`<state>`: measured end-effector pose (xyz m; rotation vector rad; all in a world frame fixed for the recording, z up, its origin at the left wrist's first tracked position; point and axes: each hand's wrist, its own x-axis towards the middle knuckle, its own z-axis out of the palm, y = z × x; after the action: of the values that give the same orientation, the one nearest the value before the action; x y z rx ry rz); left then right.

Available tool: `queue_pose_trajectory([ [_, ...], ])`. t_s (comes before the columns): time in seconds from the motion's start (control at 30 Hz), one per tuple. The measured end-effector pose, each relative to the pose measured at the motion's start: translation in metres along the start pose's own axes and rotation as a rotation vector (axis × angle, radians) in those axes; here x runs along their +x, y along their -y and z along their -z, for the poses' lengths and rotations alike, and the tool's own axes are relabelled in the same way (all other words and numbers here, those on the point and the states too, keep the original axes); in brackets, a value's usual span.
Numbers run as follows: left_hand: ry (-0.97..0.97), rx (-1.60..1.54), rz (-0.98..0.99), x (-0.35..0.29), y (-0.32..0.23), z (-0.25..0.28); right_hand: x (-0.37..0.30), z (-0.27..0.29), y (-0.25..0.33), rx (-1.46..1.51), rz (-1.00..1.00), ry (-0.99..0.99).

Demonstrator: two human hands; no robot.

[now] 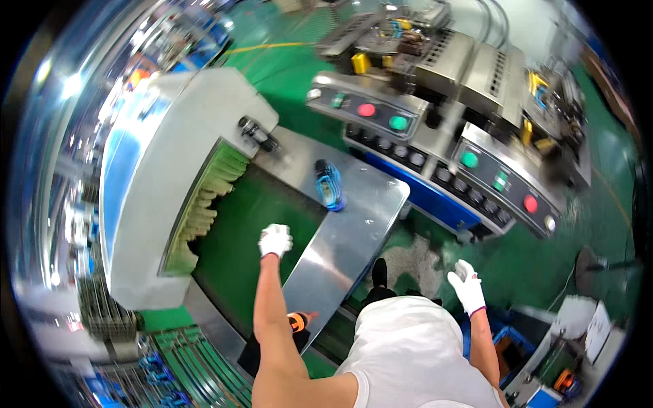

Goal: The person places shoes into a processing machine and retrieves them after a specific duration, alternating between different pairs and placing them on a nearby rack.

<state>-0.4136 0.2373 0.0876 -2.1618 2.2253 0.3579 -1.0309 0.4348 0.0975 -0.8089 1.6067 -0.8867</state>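
My left hand (275,240), in a white glove, is over the green conveyor belt (255,207). Its fingers look curled in, and no object shows in them. A blue and black shoe (329,185) lies on the metal side table (354,224), ahead and to the right of that hand. Off to my right, above the floor, my right hand (467,287) is open in its white glove, thumb apart from the fingers and nothing held. Partly behind my left forearm is a black and orange item (297,322) that I cannot make out.
A pale machine housing (160,177) with a green strip curtain (211,197) spans the belt at left. A dark bottle-like object (258,134) is by its far corner. At the far right stands a machine with a button panel (503,180). A blue crate (510,340) sits beside me.
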Motion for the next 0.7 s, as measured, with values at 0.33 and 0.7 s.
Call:
queue_pose_trajectory([
  [0.33,-0.141,-0.353,0.663,0.005,0.098,-0.069,0.175,-0.218,0.088,-0.376,0.192,0.186],
  [0.7,-0.538,0.132,0.768,0.174,0.376,-0.042,0.294,-0.435,0.150,-0.707,0.463,-0.319],
])
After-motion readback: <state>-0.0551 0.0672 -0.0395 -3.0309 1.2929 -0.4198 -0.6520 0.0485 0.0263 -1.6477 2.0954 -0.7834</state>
